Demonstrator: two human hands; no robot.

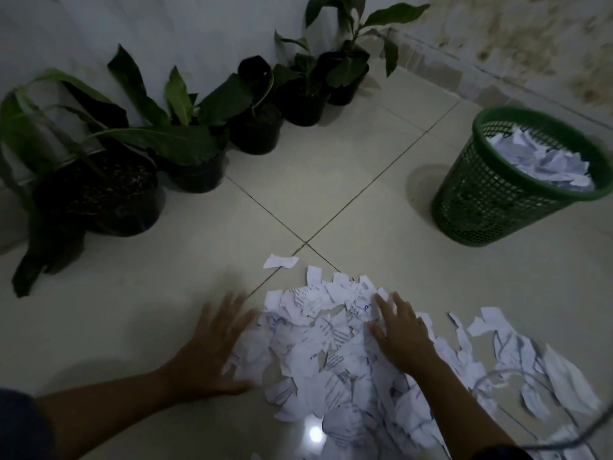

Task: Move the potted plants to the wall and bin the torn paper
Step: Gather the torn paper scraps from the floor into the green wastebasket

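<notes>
A heap of torn white paper (335,356) lies on the tiled floor in front of me. My left hand (212,346) rests flat at the heap's left edge, fingers spread. On top of the scraps lies my right hand (403,333), fingers straight. A green mesh bin (491,207) stands at the right, holding crumpled paper (544,161). Several potted plants in black pots line the wall: a big one (99,190) at the left, then others (195,174) (255,131) (305,101) (345,88).
One loose scrap (280,261) lies just beyond the heap. More scraps (530,356) spread to the right, with a thin cable (583,433) looping over them. Open tiled floor (348,180) lies between heap, plants and bin.
</notes>
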